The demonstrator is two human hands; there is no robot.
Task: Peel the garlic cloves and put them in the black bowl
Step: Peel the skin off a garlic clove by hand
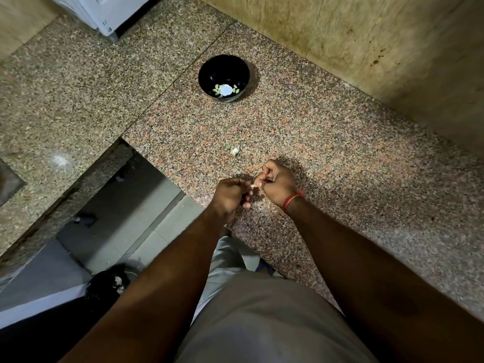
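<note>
Two hands, left hand (230, 196) and right hand (276, 183), are curled around one garlic clove (252, 186), pinched between them, well short of black bowl (223, 77); peeled cloves (216, 88) seen inside bowl.

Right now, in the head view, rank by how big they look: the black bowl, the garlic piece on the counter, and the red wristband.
1. black bowl
2. red wristband
3. garlic piece

Between the counter's (327, 153) near edge and the black bowl (223, 74) lies bare stone, with only a small garlic scrap (235, 150) midway. The wall (366, 48) bounds the counter's far edge just behind the bowl.
</note>
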